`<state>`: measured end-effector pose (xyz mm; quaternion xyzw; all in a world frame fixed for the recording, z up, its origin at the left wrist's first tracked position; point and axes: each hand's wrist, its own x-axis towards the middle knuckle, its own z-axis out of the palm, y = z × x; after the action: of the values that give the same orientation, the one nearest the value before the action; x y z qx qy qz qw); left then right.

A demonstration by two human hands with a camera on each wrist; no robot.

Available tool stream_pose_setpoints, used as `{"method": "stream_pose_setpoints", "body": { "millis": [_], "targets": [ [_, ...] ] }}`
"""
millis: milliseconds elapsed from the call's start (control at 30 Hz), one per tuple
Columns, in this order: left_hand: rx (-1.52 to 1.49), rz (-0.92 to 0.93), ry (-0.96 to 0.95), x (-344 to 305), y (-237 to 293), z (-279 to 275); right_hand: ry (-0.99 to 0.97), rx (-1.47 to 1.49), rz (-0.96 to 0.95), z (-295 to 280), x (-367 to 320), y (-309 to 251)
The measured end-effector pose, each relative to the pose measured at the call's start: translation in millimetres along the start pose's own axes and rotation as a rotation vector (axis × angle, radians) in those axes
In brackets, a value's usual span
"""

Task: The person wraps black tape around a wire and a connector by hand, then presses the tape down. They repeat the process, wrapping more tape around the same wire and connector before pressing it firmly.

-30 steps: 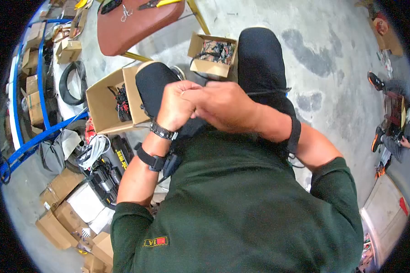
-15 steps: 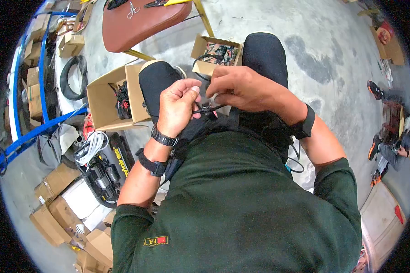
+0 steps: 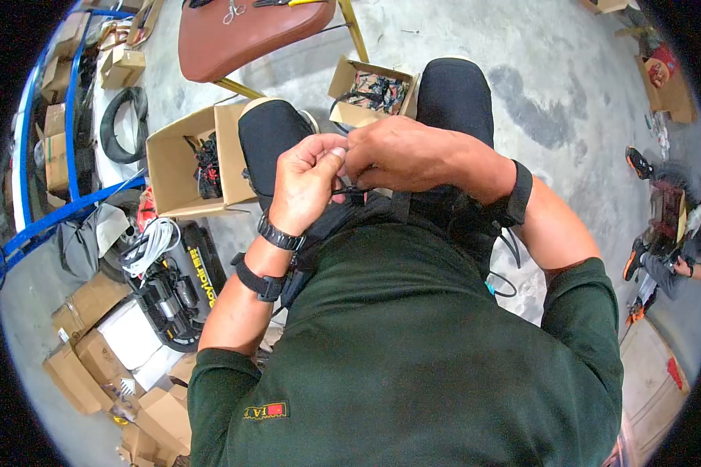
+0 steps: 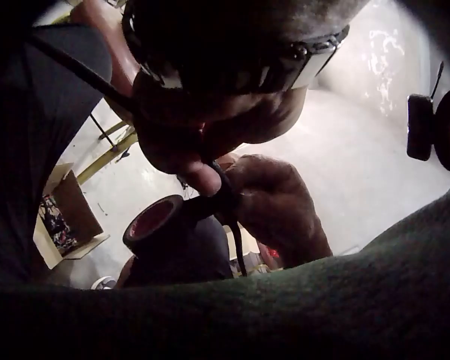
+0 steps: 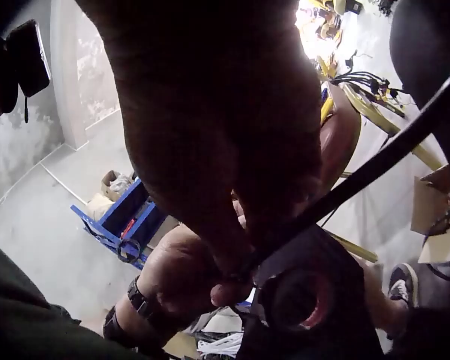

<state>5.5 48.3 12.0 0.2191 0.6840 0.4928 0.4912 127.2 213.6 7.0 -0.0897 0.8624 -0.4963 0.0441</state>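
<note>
Both hands meet above the lap in the head view. The left hand [image 3: 304, 183] pinches a thin black cable [image 4: 82, 71] between thumb and fingers. Against it, the right hand [image 3: 409, 156] has its fingers curled on the same dark piece. Their contact point is partly hidden by the right hand in the head view. A roll of black tape [image 4: 174, 229] with a reddish core hangs beside the fingertips in the left wrist view. From the right wrist, the roll [image 5: 285, 296] appears just below the cable [image 5: 360, 172].
Two open cartons stand on the floor, one [image 3: 167, 175] left of the knees and one [image 3: 354, 115] between them. A brown seat [image 3: 249, 39] bears scissors and pliers. Blue shelving [image 3: 70, 140] is at the left; another person's legs [image 3: 662, 265] show at the right.
Since a second ago the hands parted, with the right moving away, then came back together. The right hand now sits against the left hand's fingertips.
</note>
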Motion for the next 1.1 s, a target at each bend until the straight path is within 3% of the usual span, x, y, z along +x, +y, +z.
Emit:
{"method": "stream_pose_setpoints", "body": {
  "millis": [333,433,533,633,667,767,800,933,1033,1100],
  "targets": [
    [-0.03,0.073,0.055,-2,0,1,0.012,-0.244,0.012,-2,13,-14],
    [0.014,0.106,0.096,-1,1,1,-0.06,-0.4,0.222,-5,18,-29],
    [0.029,0.272,0.142,0,-1,5,-0.058,-0.539,0.315,-6,27,-34],
    [-0.121,0.273,0.189,8,-4,8,-0.072,-0.539,0.357,-9,41,-33],
    [-0.062,0.353,0.205,11,-6,8,-0.138,-0.61,0.411,-11,47,-36],
    [-0.134,0.282,0.154,14,-13,3,-0.122,-0.419,0.478,-20,40,-27],
    [-0.171,0.307,0.158,11,-12,4,-0.087,-0.361,0.361,-27,29,-30],
    [-0.225,0.299,0.106,-4,-8,3,0.124,-0.013,0.355,-32,-6,-31],
    [-0.246,0.33,0.07,-10,-6,3,0.129,-0.078,0.177,-25,-14,-39],
    [-0.233,0.351,0.079,-17,2,4,0.108,0.042,0.316,-17,-12,-55]
  ]
}}
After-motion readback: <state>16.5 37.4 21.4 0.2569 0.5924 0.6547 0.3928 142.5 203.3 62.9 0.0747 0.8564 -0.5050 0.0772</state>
